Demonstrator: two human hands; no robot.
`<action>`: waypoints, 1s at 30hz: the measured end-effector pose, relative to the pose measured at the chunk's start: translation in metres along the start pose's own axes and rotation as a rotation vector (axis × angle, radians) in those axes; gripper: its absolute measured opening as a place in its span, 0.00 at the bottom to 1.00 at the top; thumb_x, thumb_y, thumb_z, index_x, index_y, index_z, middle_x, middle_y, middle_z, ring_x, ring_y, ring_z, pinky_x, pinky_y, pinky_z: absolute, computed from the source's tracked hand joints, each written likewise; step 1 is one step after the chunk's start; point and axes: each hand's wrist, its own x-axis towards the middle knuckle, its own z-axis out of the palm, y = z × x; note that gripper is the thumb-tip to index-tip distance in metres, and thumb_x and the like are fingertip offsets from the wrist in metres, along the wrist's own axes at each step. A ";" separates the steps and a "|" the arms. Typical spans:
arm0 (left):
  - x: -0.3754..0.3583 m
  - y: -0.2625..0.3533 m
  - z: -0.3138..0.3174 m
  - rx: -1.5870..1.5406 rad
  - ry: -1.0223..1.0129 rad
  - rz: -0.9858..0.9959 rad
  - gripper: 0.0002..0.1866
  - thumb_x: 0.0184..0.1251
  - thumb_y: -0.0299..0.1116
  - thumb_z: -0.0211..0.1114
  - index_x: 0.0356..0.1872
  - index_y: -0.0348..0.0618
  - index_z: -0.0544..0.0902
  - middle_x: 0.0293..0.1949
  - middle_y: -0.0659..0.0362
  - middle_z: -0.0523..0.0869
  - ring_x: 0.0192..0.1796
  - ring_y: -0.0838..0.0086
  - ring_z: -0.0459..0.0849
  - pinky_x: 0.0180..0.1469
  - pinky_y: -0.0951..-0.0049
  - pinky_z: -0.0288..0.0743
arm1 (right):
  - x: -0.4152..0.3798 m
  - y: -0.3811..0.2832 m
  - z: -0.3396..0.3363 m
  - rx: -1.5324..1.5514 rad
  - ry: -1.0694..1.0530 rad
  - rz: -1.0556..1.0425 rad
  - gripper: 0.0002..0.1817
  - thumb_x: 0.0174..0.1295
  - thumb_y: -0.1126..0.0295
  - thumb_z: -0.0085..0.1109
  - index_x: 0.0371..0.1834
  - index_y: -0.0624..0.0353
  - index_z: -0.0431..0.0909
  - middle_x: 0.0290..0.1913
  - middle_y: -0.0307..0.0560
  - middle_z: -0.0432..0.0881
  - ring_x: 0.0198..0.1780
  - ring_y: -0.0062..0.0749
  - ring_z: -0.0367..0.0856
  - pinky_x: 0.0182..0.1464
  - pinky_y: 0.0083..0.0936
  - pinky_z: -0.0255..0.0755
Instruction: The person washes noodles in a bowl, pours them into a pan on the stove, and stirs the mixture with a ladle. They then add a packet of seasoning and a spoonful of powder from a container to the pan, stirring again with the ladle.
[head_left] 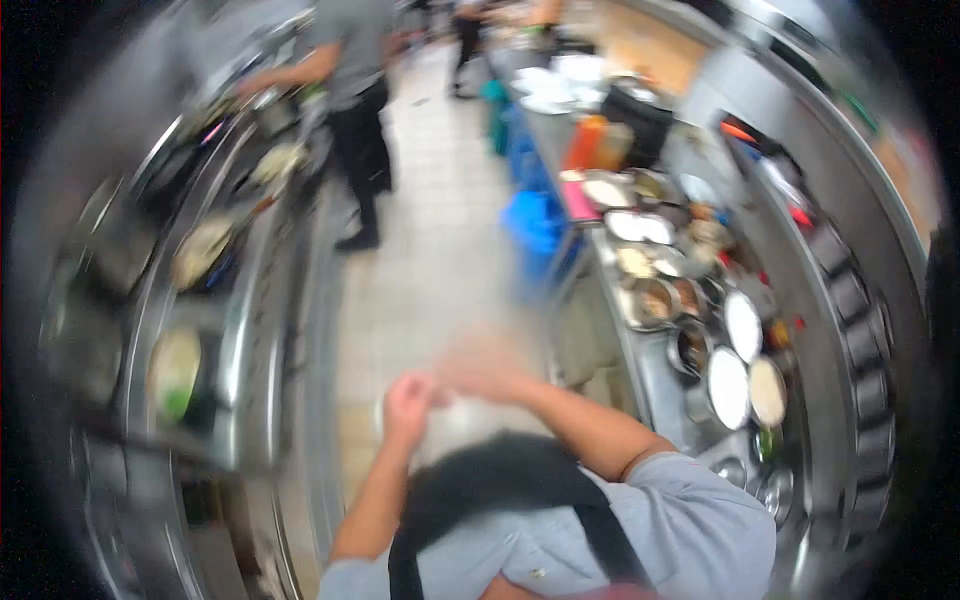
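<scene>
My left hand is in front of my dark apron, over the walkway between the two counters. Its fingers look curled in; what they hold, if anything, is hidden. Close beside it, my right hand is smeared by motion, its fingers pointing toward the left one. The two hands overlap or nearly meet in this view. A pale whitish surface shows just below them, above the apron's top edge.
Along the left runs a stove line with pans. On the right, a steel counter carries pots, several white round containers and orange bottles. A blue bag hangs beside it. Another person stands at the stove ahead.
</scene>
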 end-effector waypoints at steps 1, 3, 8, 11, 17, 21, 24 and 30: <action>0.005 0.003 0.024 -0.035 -0.061 -0.003 0.10 0.71 0.32 0.58 0.40 0.33 0.76 0.35 0.52 0.84 0.33 0.69 0.85 0.40 0.67 0.83 | -0.016 0.003 -0.027 -0.031 0.099 0.012 0.05 0.62 0.73 0.61 0.39 0.57 0.83 0.26 0.38 0.82 0.27 0.18 0.79 0.31 0.21 0.73; 0.019 0.004 0.059 -0.097 -0.152 -0.028 0.10 0.71 0.32 0.58 0.42 0.33 0.76 0.35 0.52 0.83 0.32 0.68 0.85 0.39 0.67 0.83 | -0.047 -0.001 -0.079 -0.224 0.216 -0.211 0.05 0.61 0.74 0.60 0.38 0.57 0.83 0.29 0.42 0.83 0.32 0.25 0.81 0.36 0.24 0.74; 0.041 -0.014 0.084 -0.096 -0.101 -0.132 0.11 0.70 0.34 0.59 0.44 0.36 0.76 0.35 0.53 0.83 0.29 0.68 0.85 0.33 0.69 0.83 | -0.134 -0.109 -0.237 -0.608 0.750 -0.153 0.07 0.58 0.79 0.57 0.36 0.57 0.83 0.37 0.46 0.84 0.40 0.33 0.82 0.44 0.26 0.74; 0.053 -0.043 0.061 -0.061 -0.086 -0.150 0.10 0.70 0.34 0.59 0.45 0.38 0.76 0.35 0.53 0.83 0.28 0.68 0.85 0.31 0.70 0.82 | -0.188 -0.164 -0.326 -0.507 1.190 -0.269 0.10 0.55 0.83 0.55 0.35 0.60 0.83 0.39 0.43 0.85 0.40 0.27 0.82 0.43 0.24 0.76; 0.054 -0.104 0.004 -0.039 0.264 -0.326 0.08 0.71 0.34 0.57 0.44 0.42 0.75 0.35 0.56 0.82 0.25 0.69 0.82 0.25 0.72 0.79 | -0.311 -0.298 -0.488 -1.721 1.673 -0.501 0.09 0.64 0.65 0.57 0.44 0.51 0.83 0.38 0.46 0.86 0.39 0.38 0.85 0.41 0.30 0.77; 0.039 -0.163 -0.057 0.062 0.397 -0.352 0.08 0.72 0.34 0.54 0.44 0.41 0.75 0.35 0.55 0.82 0.26 0.68 0.82 0.26 0.72 0.79 | -0.393 -0.371 -0.621 -2.365 1.601 0.204 0.13 0.60 0.61 0.55 0.40 0.54 0.83 0.39 0.54 0.85 0.41 0.48 0.84 0.45 0.39 0.76; 0.017 -0.165 -0.077 0.122 0.441 -0.471 0.08 0.73 0.34 0.54 0.43 0.41 0.75 0.36 0.55 0.82 0.26 0.68 0.82 0.26 0.71 0.80 | -0.401 -0.399 -0.669 -2.442 1.387 0.985 0.16 0.58 0.62 0.52 0.24 0.61 0.85 0.29 0.58 0.85 0.31 0.52 0.85 0.37 0.47 0.77; -0.028 -0.196 -0.112 0.052 0.511 -0.627 0.07 0.73 0.34 0.53 0.42 0.44 0.75 0.32 0.58 0.81 0.24 0.69 0.82 0.24 0.70 0.79 | -0.344 -0.349 -0.591 -1.965 1.640 0.416 0.25 0.61 0.50 0.57 0.50 0.60 0.82 0.52 0.59 0.82 0.55 0.40 0.81 0.58 0.39 0.73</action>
